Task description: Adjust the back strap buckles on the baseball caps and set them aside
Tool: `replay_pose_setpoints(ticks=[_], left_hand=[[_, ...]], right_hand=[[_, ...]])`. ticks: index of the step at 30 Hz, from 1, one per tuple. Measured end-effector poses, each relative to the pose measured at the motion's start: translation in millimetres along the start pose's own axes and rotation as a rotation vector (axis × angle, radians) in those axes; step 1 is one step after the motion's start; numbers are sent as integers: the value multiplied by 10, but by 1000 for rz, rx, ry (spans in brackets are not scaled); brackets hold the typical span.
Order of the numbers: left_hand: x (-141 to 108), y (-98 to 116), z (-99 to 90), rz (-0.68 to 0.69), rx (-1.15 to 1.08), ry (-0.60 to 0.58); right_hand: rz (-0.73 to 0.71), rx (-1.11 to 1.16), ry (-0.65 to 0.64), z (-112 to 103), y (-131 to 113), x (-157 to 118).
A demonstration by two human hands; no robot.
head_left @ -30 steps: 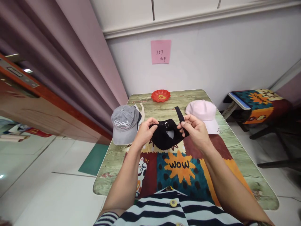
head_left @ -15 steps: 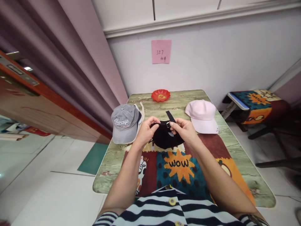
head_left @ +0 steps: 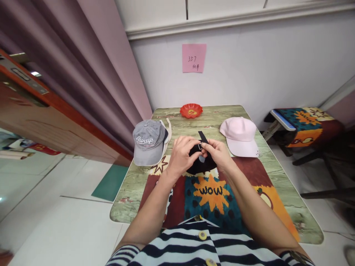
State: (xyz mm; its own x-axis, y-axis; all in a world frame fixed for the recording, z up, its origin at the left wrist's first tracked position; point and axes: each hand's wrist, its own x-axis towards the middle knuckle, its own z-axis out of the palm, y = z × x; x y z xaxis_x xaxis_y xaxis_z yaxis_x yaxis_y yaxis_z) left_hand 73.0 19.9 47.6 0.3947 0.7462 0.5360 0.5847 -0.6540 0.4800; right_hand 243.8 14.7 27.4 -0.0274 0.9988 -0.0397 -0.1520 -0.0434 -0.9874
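A black cap (head_left: 198, 168) is held over the patterned mat at the middle of the table, its back strap (head_left: 203, 136) sticking up away from me. A small metal buckle (head_left: 200, 146) sits on the strap between my hands. My left hand (head_left: 183, 153) curls around the left side of the cap, fingertips close to the buckle. With thumb and fingers, my right hand (head_left: 217, 150) pinches the strap just right of the buckle. Part of the cap is hidden behind my left hand.
A grey cap (head_left: 148, 142) lies at the left, with more caps tucked behind it. At the right is a pink cap (head_left: 240, 136). A red scalloped dish (head_left: 191, 111) stands at the table's back edge. Beneath my hands spreads a colourful mat (head_left: 212, 218).
My left hand has moved right along the cap to the buckle, its fingers now closer to my right hand. My right hand stays at the strap.
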Motion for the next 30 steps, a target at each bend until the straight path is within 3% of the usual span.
replay_pose_setpoints(ticks=[6, 21, 30], left_hand=[[-15, -56, 63, 38, 10, 16], [-21, -155, -46, 85, -138, -4], [-30, -193, -45, 127, 52, -32]], right_hand=[[-35, -55, -18, -7, -47, -15], [-63, -120, -89, 31, -134, -53], [-124, -206, -55, 42, -102, -13]])
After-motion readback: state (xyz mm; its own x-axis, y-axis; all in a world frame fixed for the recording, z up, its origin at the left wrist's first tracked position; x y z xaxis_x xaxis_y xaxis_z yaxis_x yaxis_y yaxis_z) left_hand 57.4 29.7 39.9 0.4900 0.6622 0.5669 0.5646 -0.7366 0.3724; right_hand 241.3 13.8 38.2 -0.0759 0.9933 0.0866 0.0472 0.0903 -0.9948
